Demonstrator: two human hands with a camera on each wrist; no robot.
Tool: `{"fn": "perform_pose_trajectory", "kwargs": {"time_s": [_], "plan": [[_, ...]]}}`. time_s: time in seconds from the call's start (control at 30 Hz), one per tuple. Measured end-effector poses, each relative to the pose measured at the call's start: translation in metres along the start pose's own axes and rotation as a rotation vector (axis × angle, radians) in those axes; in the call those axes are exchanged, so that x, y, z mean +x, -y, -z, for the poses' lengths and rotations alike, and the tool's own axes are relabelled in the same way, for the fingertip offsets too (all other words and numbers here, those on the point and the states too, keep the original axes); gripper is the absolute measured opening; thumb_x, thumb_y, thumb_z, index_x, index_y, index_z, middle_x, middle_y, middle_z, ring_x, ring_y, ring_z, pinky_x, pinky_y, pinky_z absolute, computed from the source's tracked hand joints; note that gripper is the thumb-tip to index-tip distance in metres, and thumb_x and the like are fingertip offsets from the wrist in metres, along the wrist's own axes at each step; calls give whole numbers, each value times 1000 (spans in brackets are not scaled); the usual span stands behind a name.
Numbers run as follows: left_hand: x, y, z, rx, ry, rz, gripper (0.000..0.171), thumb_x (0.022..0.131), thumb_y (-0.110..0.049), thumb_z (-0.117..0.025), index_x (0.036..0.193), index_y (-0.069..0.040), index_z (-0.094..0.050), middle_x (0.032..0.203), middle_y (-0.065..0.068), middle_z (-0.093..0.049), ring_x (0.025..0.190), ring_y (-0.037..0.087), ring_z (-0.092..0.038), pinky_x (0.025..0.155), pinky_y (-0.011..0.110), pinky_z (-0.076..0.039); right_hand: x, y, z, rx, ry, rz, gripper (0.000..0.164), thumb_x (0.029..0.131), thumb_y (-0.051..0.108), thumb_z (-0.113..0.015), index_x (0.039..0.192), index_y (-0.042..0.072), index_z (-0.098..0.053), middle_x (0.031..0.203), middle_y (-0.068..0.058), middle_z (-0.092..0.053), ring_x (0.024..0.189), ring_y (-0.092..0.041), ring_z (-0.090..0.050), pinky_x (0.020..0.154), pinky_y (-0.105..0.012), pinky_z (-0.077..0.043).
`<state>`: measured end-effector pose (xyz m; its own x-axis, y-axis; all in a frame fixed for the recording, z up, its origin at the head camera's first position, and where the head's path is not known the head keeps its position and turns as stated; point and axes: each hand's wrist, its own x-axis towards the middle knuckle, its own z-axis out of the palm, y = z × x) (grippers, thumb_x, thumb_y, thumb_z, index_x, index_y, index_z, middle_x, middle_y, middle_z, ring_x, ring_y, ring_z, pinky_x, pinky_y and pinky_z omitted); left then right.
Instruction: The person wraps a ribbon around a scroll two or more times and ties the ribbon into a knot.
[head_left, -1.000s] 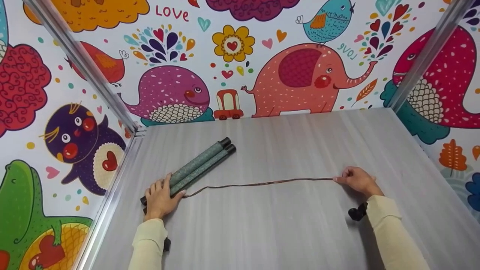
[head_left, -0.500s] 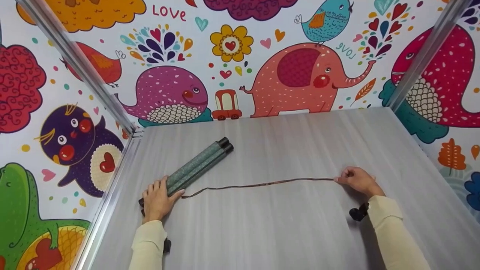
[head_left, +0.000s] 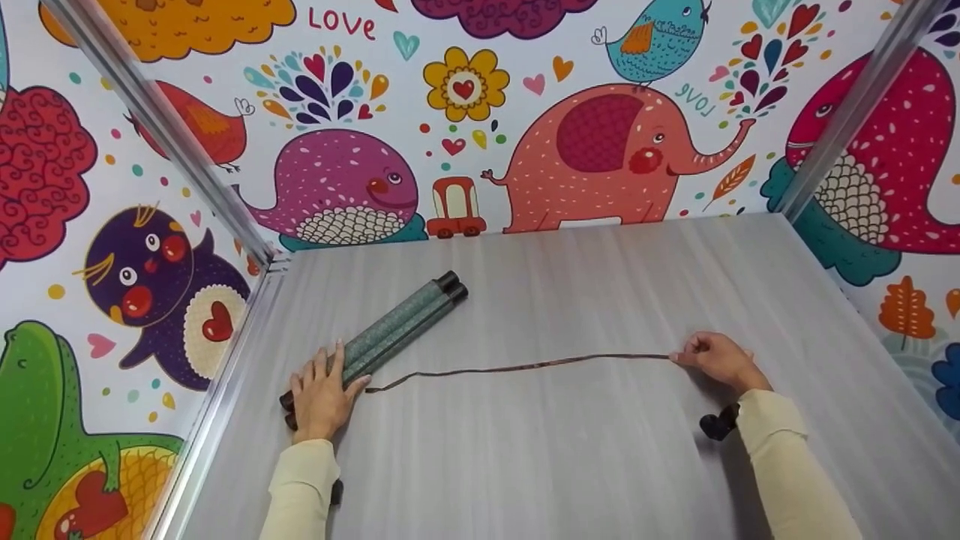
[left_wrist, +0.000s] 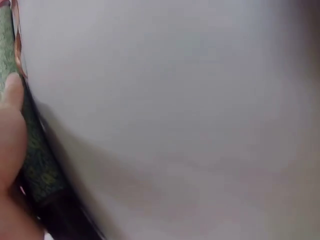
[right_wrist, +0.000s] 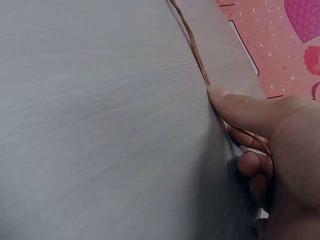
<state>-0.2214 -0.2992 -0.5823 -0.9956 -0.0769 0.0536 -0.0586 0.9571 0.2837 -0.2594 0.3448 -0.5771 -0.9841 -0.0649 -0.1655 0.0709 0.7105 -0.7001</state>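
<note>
1. Two bare hands work over the worktop (head_left: 525,465), wrists coming in from its near edge and palms turned mostly down.
2. The left hand (head_left: 321,394) rests across the rolls (head_left: 397,319) towards the worktop's left edge, its fingers spread over them and pointing to the far edge. Its thumb stands out to the right along the roll's side, the tip just beside one end of the cord (head_left: 536,365); whether it touches the cord I cannot tell.
3. The right hand (head_left: 716,360), nearer the right edge, pinches the cord between thumb and forefinger. Its other fingers curl inward, and a loose tail of cord passes inside the palm.
4. The rolls are a pair of slim cylinders lying side by side, slanting from the left edge towards the far edge. Their covering is green with a fine pattern; the ends are smooth and black.
5. The cord runs across the middle of the worktop between the hands, nearly straight, with a kink towards its left end. It is thin, flat and coppery brown, slightly twisted, with a satin sheen.
6. The worktop is grey with pale streaks.
</note>
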Motion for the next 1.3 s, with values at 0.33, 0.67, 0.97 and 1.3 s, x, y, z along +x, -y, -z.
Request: {"fn": "perform_pose_trajectory", "kwargs": {"time_s": [0.33,0.67,0.97,1.3], "plan": [[-1,-5,6,39,19,-28,75,98,-41,-59,157,-8,-26,158,27,-25,142,51,-25,112,68,-14,-3,3,0,-4,-6,0,34,87,36,-75,76,7,-60,70,4,-54,73,-21,-46,80,-51,-15],[2,0,25,50,66,-109,74,93,-32,-69,152,-4,-35,141,31,-46,126,52,-44,98,68,-34,0,4,0,-12,0,-10,33,87,36,-75,76,9,-60,73,2,-57,75,-21,-47,84,-55,-16],[9,-1,39,84,230,-83,80,98,-41,-60,146,16,-30,139,39,-42,127,55,-40,100,68,-33,2,4,-1,3,7,-13,33,87,35,-76,77,8,-60,74,1,-57,77,-23,-48,88,-61,-13],[12,-14,52,-87,439,29,82,104,-46,-42,143,24,-22,144,45,-31,134,58,-32,108,63,-30,0,1,0,30,0,9,32,86,30,-77,76,4,-61,70,4,-55,74,-20,-47,84,-57,-13]]}}
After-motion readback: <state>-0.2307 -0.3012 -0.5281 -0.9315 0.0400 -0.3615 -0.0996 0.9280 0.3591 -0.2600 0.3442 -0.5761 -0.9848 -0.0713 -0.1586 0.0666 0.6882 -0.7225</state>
